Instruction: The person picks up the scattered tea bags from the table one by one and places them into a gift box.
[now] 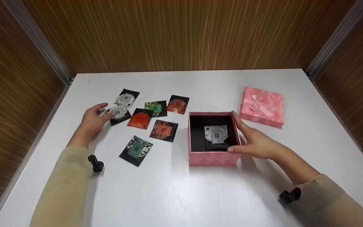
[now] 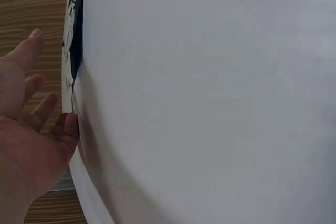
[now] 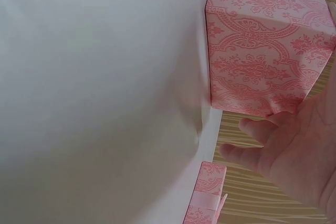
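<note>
My left hand [image 1: 95, 121] reaches to a white-and-black sachet [image 1: 118, 114] on the left, its thumb tip overlapping the sachet's edge in the head view. In the left wrist view the fingers [image 2: 50, 106] are spread and loosely bent, with nothing between them. My right hand [image 1: 257, 142] holds the open pink gift box [image 1: 213, 158] by its right side, thumb at the front rim and forefinger at the back corner. Its other fingers [image 3: 257, 129] extend beside the patterned wall. Inside the box's dark interior lies a silver-and-black sachet [image 1: 216, 136].
Several more sachets lie flat left of the box: another white one [image 1: 127, 98], a green one [image 1: 156, 108], red ones [image 1: 140, 119] and a teal one [image 1: 136, 150] nearest me. The pink lid [image 1: 262, 107] with its bow rests behind right. Wood-grain panels [image 1: 181, 34] enclose the white table.
</note>
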### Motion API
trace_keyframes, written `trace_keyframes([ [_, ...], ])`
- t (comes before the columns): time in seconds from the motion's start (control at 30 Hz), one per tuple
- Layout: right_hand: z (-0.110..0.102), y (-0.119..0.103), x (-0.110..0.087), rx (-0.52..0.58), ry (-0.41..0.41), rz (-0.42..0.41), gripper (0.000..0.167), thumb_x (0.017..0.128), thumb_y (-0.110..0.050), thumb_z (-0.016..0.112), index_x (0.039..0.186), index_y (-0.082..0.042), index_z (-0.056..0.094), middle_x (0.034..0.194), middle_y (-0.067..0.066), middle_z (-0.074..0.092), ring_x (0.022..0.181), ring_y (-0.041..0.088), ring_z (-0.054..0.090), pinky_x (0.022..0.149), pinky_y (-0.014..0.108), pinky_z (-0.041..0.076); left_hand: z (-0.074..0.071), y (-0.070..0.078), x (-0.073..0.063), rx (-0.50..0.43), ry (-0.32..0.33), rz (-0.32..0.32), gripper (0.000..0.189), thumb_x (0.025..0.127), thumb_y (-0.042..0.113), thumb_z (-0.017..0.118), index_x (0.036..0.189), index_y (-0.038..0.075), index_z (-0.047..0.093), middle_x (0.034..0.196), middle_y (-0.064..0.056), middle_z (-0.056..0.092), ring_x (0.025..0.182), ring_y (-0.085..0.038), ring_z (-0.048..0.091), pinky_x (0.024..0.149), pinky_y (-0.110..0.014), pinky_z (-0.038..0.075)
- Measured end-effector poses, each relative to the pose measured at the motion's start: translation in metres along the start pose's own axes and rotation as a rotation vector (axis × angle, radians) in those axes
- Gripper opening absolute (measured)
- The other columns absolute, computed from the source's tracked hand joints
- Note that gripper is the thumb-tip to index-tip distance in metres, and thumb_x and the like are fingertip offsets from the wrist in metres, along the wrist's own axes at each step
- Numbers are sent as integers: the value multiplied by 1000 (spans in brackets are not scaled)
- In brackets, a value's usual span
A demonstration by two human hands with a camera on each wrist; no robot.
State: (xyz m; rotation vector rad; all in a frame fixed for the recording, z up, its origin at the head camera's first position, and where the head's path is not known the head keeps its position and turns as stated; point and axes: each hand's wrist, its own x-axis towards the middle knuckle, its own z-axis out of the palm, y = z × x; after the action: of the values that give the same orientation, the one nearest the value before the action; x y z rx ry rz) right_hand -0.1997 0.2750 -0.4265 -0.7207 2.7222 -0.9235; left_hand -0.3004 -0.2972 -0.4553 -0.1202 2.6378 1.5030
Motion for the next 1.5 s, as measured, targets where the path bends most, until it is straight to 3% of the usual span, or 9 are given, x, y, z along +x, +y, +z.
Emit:
trace_keyframes([
  [0.37,0,0,-2,2,-6,9,122,90,-51,81,172,-16,-2,171,21,27,144,46,46,114,66,38,6,-5,5,141,-28,4,76,106,25,66,166,-1,28,170,-26,26,159,-43,16,128,-53,15],
  [0.73,-1,-2,-1,19,-7,4,121,91,-50,81,172,-15,-1,172,19,24,148,44,42,116,65,35,6,-4,5,270,-38,27,81,103,22,70,166,-3,25,169,-30,26,157,-49,18,127,-57,18],
  [1.23,-1,-2,-1,15,-6,7,121,90,-51,81,172,-16,-1,173,19,22,146,45,44,115,66,36,6,-3,7,289,-26,11,84,101,21,73,167,0,25,166,-31,31,155,-50,22,125,-60,20],
  [1.5,0,-1,-1,24,-3,6,121,90,-50,81,172,-16,0,173,18,21,147,44,43,116,65,36,10,-1,6,279,10,38,81,100,14,73,166,-1,28,161,-33,32,150,-49,32,124,-58,24],
])
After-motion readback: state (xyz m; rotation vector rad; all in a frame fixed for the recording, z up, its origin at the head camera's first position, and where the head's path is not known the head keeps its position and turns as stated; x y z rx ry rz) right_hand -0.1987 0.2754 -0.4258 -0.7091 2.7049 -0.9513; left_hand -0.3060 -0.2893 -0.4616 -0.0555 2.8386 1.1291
